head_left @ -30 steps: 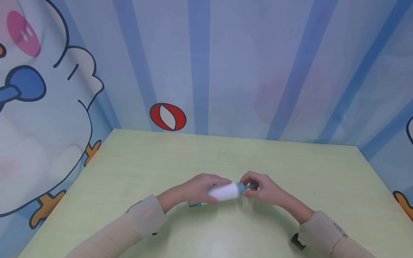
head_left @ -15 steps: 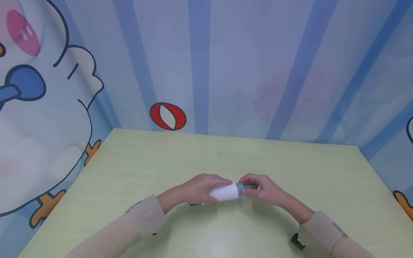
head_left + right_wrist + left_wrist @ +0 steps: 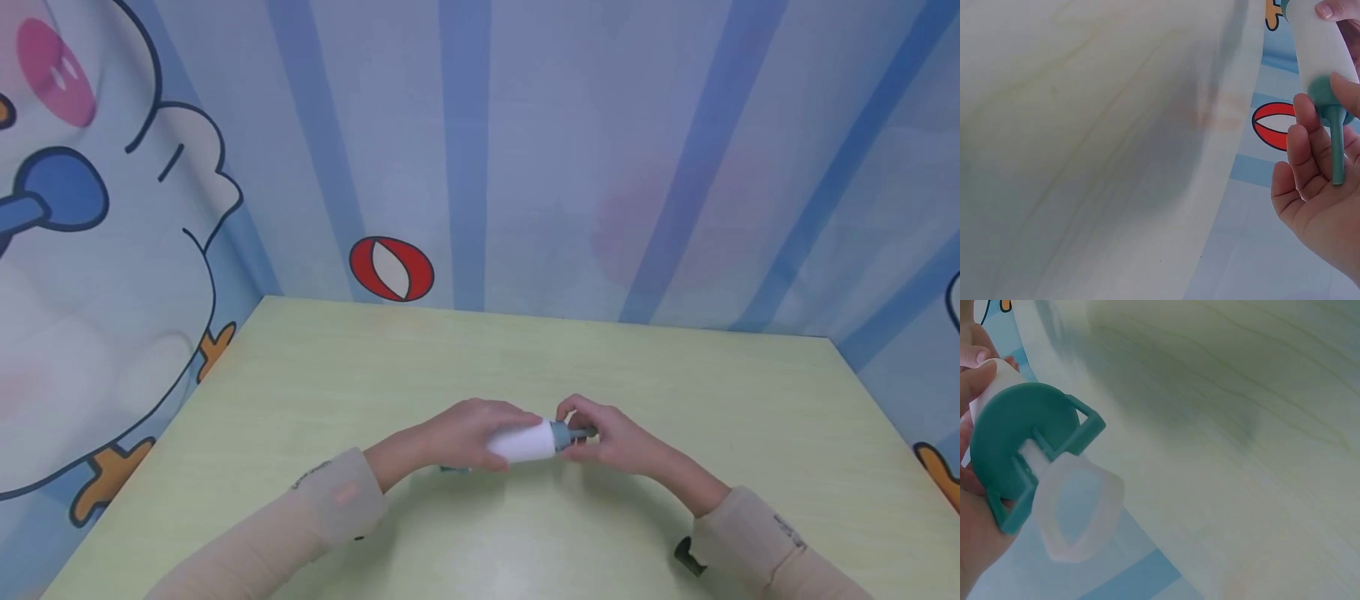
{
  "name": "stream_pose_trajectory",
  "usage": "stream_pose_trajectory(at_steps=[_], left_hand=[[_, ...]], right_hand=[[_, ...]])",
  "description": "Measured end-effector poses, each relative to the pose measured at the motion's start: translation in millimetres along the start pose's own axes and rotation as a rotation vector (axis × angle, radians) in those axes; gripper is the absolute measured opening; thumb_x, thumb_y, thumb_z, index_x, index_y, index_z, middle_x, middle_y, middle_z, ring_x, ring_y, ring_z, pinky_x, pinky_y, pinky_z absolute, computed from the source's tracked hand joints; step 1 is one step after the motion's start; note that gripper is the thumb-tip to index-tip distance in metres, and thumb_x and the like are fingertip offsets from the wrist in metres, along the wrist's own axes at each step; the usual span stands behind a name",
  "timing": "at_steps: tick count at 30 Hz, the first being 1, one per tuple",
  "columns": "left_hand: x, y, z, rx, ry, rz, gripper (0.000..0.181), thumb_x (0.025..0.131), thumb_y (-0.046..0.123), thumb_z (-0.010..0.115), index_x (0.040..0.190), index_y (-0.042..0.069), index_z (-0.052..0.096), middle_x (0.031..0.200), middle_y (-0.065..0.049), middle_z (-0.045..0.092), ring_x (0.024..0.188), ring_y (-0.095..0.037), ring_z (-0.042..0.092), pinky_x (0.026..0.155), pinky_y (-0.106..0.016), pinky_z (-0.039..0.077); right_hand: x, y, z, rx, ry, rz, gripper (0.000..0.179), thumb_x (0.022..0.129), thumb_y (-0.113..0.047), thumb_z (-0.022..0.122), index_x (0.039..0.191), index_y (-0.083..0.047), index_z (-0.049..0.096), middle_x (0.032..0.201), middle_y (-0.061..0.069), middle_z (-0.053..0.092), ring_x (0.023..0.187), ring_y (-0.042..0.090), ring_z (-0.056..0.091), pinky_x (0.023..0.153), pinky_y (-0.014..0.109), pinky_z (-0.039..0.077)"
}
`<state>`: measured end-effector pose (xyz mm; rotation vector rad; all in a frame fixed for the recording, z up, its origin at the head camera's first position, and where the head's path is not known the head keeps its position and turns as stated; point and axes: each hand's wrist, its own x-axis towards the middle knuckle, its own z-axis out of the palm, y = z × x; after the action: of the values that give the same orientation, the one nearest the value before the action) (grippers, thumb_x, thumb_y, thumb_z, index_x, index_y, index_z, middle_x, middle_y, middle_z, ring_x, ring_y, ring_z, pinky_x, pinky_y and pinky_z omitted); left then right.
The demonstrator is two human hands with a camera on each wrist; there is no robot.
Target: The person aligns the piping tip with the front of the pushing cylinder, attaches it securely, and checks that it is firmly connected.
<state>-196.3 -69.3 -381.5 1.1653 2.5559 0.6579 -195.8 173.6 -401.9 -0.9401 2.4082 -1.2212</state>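
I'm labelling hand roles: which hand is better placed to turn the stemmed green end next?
Probably the right hand: it pinches the stemmed green end, while the left hand grips the white cylinder.

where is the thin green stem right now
In the right wrist view, near the right edge, the thin green stem juts from the green end of the white cylinder, in front of the right hand.

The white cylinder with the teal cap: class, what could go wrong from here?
The white cylinder seems raised over the table, so it could drop if the left hand loosens. The right hand pinches the teal cap, so its grip might slip. The thin teal stem sticks out past the cap and could get bumped.
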Motion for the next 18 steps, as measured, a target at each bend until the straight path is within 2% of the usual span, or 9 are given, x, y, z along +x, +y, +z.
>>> stream_pose_trajectory(at_steps=[9,14,18], left_hand=[[-0.8,2.8,-0.1,0.008,-0.004,-0.003,0.060,0.075,0.018,0.070,0.130,0.022,0.045,0.126,0.003,0.051,0.108,-0.013,0.050,0.085,-0.030,0.043],[-0.5,3.2,0.1,0.010,-0.016,-0.010,0.060,0.075,0.019,0.069,0.130,0.022,0.045,0.127,0.003,0.050,0.109,-0.014,0.049,0.085,-0.031,0.043],[-0.5,4.1,-0.1,0.017,-0.016,-0.008,0.061,0.075,0.019,0.069,0.130,0.023,0.044,0.128,0.003,0.050,0.109,-0.014,0.049,0.085,-0.032,0.043]], right_hand=[[0.6,-3.5,-2.0,-0.006,0.053,0.038,0.021,0.077,-0.020,0.067,0.094,-0.011,0.059,0.082,0.003,0.057,0.074,0.014,0.049,0.062,0.025,0.043],[0.1,-3.3,-3.4,-0.018,0.047,0.049,0.026,0.080,-0.021,0.064,0.102,-0.006,0.060,0.084,0.005,0.060,0.074,0.009,0.049,0.062,0.024,0.042],[-0.7,-3.4,-4.8,0.022,0.032,0.045,0.029,0.084,-0.021,0.059,0.107,-0.003,0.054,0.088,0.011,0.064,0.075,0.010,0.056,0.063,0.024,0.045]])
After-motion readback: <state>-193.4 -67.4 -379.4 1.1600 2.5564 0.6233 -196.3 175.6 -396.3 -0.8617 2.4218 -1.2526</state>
